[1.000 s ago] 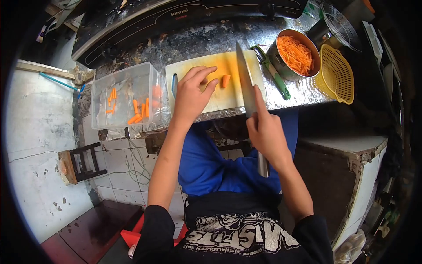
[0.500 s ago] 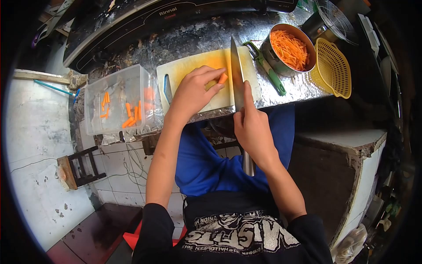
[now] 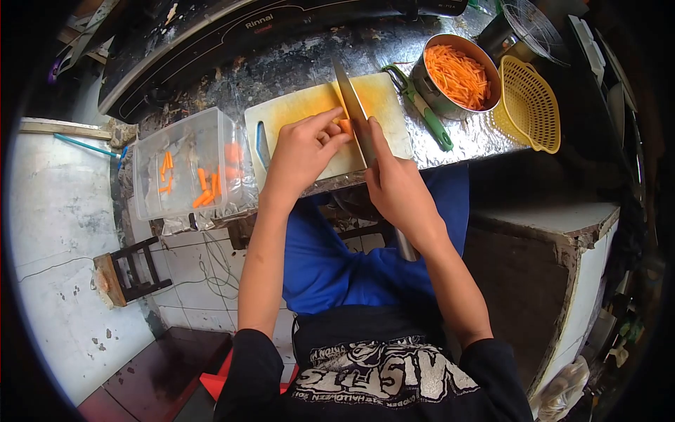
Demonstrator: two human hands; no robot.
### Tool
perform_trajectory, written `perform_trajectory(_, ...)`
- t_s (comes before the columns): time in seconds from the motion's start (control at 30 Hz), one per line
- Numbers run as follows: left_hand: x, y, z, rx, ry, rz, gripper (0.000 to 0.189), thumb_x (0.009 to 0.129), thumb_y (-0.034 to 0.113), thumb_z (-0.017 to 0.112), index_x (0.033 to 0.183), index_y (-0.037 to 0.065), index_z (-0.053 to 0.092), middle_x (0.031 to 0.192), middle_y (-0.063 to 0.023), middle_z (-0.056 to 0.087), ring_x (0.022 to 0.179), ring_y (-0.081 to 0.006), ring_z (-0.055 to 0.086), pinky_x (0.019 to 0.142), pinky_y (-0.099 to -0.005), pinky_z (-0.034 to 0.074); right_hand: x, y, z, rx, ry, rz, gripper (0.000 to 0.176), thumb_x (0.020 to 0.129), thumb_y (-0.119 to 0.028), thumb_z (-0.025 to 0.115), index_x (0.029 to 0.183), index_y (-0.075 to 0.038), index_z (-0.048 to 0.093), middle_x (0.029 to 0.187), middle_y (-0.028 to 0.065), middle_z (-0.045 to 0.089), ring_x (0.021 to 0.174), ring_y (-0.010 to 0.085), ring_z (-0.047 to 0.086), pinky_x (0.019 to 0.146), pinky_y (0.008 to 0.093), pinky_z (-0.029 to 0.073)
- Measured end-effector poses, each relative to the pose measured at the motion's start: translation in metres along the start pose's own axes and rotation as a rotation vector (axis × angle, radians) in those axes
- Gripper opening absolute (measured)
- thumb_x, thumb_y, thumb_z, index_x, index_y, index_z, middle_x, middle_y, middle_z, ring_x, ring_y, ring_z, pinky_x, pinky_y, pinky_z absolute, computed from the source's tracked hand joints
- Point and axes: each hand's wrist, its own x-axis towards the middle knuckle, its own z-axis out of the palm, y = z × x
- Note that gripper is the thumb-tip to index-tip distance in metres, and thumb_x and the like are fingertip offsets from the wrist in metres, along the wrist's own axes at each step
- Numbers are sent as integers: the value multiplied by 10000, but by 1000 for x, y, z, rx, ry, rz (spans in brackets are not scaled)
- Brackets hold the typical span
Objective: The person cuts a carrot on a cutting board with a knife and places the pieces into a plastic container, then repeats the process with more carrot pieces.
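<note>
My left hand [image 3: 304,149] pinches a short piece of carrot [image 3: 345,126] over the yellow-stained cutting board [image 3: 385,126]. Right beside that piece is the blade of a long kitchen knife [image 3: 352,98], its tip pointing to the board's far edge. My right hand [image 3: 402,190] is wrapped round the knife, the index finger stretched along the blade, and the metal handle shows below the wrist. Left of the board, a clear plastic box [image 3: 179,129] holds several carrot pieces [image 3: 202,184]. Behind the board's right side, a metal pot [image 3: 441,98] is filled with carrot strips [image 3: 457,74].
A green-handled peeler [image 3: 434,125] lies between board and pot. The yellow plastic basket [image 3: 526,105] leans beside the pot at the counter's right end. At the back runs a black Rinnai stove [image 3: 253,32]. Foil covers the counter edge, and a small stool [image 3: 130,271] is on the floor at left.
The knife has shifted left and tilted, its blade now right against the carrot piece. My right hand moved left with it; my left hand still pinches the carrot.
</note>
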Motion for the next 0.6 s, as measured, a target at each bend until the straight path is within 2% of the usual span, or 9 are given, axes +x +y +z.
perform_trajectory(0.1,-3,-1,3,-26,105,36,341,871,43,751,1208,3,714,927,-74,738,717,-128,672,666,-252,543,-5,-4,0,-19,-13,25,796,860,55,599,1567,1,239,758,230,665,703,434,664,689,513,509)
perform_trajectory(0.17,-4,1,7,-18,195,79,284,857,35,748,1130,-35,717,891,-119,717,689,-161,667,659,-285,535,-9,-6,0,-35,-7,24,810,858,58,599,1573,-4,224,756,229,665,703,431,663,684,518,505)
perform_trajectory(0.23,-5,-1,13,-26,215,69,255,859,33,745,1103,-41,721,894,-119,716,681,-159,658,655,-284,529,-10,-12,-1,-103,-17,-36,740,897,-31,579,1529,94,216,722,286,646,665,456,668,623,540,527)
perform_trajectory(0.37,-4,-6,19,-26,252,66,224,857,32,742,1065,-50,724,901,-123,715,641,-154,618,634,-288,508,-15,-14,5,-141,-4,-36,752,905,-55,580,1541,79,204,707,280,641,641,457,667,581,541,531)
perform_trajectory(0.43,-5,-5,20,-18,263,67,227,853,31,744,1064,-49,725,895,-123,714,627,-155,604,627,-292,504,-17,-16,7,-176,-30,58,817,870,24,597,1576,8,188,741,250,638,685,435,650,649,530,500)
perform_trajectory(0.47,-5,-4,21,-7,273,70,229,849,30,745,1064,-48,726,889,-123,713,613,-155,590,620,-295,499,-17,-16,7,-177,-35,58,817,870,24,597,1576,8,188,741,250,638,685,435,650,649,530,500)
perform_trajectory(0.53,-5,-5,22,-11,287,65,225,847,25,744,1058,-49,728,875,-122,712,610,-156,590,618,-295,499,-20,-16,9,-191,-14,23,764,917,-84,581,1562,42,191,712,272,644,606,460,663,541,543,544)
perform_trajectory(0.6,-5,-5,23,-16,297,61,220,844,19,742,1053,-50,729,862,-122,710,607,-156,590,616,-294,499,-25,-15,13,-196,-7,19,780,915,-90,585,1567,40,178,718,266,643,598,458,662,536,541,546)
